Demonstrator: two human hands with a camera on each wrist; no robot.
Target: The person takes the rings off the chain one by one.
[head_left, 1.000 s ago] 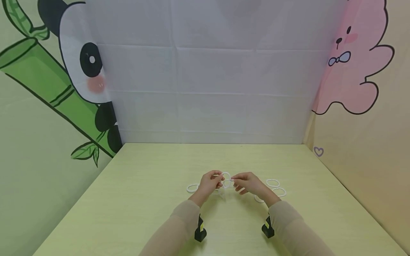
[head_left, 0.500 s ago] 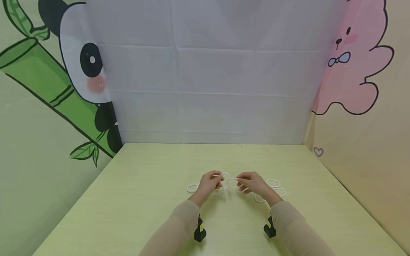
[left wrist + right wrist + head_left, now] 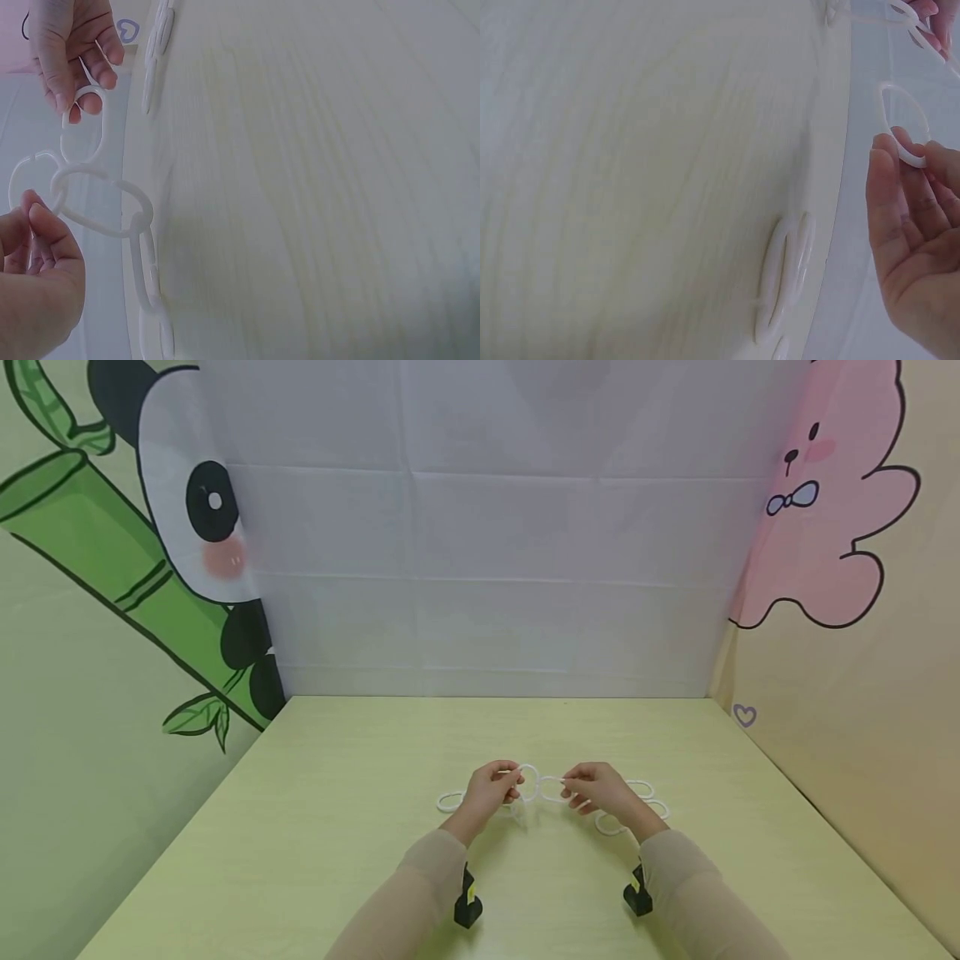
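Note:
White oval plastic chain links are in both hands. My left hand (image 3: 491, 793) pinches one link (image 3: 34, 155) between thumb and index finger. Through it passes a crosswise link (image 3: 97, 227), and further links (image 3: 138, 274) trail from that toward the table. My right hand (image 3: 600, 789) pinches the end of a single link (image 3: 911, 159) between thumb and fingers. That link's far end lies beside the left hand's links in the head view; whether it is hooked to them I cannot tell. Both hands are held above the table.
Several loose white links (image 3: 610, 833) lie on the pale wood-grain table (image 3: 360, 843) by the right forearm. Another link (image 3: 452, 811) lies just left of the left hand. A white cloth (image 3: 487, 610) hangs behind the table, between walls with cartoon drawings.
My right hand has moved a little to the right with its link, which now shows more fully between the hands. My left hand has stayed in place.

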